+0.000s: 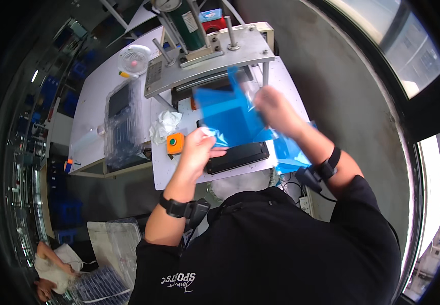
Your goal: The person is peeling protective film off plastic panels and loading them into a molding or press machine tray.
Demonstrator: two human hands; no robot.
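A translucent blue plastic film (pixel 227 124) is spread in front of me, over a black flat fixture (pixel 238 158) on the white bench. My left hand (pixel 197 152) pinches the film's near left corner between thumb and fingers. At the film's right side, my right hand (pixel 280 111) is curled closed on its edge, blurred by motion. A narrow strip of the film stands up between the hands, also smeared. Part of the fixture lies hidden beneath the film. More crumpled blue film (pixel 290 152) lies beyond the bench's right edge, below my right forearm.
A press with a metal plate (pixel 210 63) and green cylinder (pixel 189 30) stands just ahead. Left of my left hand are an orange button box (pixel 176 144) and crumpled white tissue (pixel 166 126). Farther left lie clear plastic trays (pixel 123 122) and a small fan (pixel 134 60). A wall (pixel 352 91) rises at right.
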